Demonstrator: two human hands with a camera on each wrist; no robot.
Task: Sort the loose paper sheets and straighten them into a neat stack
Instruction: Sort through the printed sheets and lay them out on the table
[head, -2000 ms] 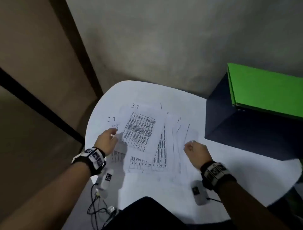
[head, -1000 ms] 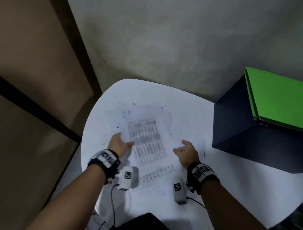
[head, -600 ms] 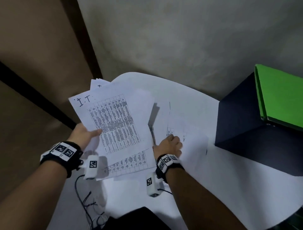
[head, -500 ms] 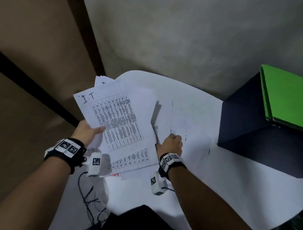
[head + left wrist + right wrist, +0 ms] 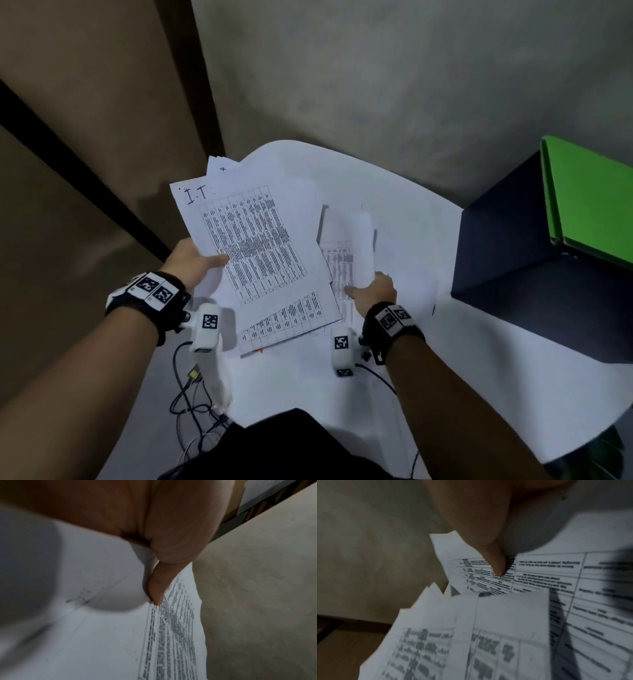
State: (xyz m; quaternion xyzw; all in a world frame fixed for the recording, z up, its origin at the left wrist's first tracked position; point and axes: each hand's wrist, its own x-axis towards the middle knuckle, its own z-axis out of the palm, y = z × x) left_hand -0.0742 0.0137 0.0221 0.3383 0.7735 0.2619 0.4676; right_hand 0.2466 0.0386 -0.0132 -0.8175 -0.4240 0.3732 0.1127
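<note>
My left hand [image 5: 193, 262] holds a fanned bundle of printed sheets [image 5: 260, 246] tilted up off the white table [image 5: 479, 377], and the top sheet is marked "I.T". In the left wrist view the thumb [image 5: 157, 585] presses on the bundle [image 5: 102, 635]. Just right of it, my right hand [image 5: 375, 291] pinches a second lot of sheets [image 5: 346, 253], whose far end curls upward. The right wrist view shows that thumb [image 5: 494, 558] on a printed table sheet [image 5: 547, 574], with the left bundle [image 5: 453, 642] overlapping in front. More white paper lies flat under my right hand.
A dark blue box [image 5: 513, 267] stands on the right side of the table with a green folder [image 5: 589, 198] on top. Cables [image 5: 191, 404] hang off the near left edge. A grey wall [image 5: 376, 85] runs behind the table.
The sheets lay spread flat two seconds ago. My left hand has lifted a bundle up and to the left, and my right hand has taken hold of the sheets beside it and raised their edge.
</note>
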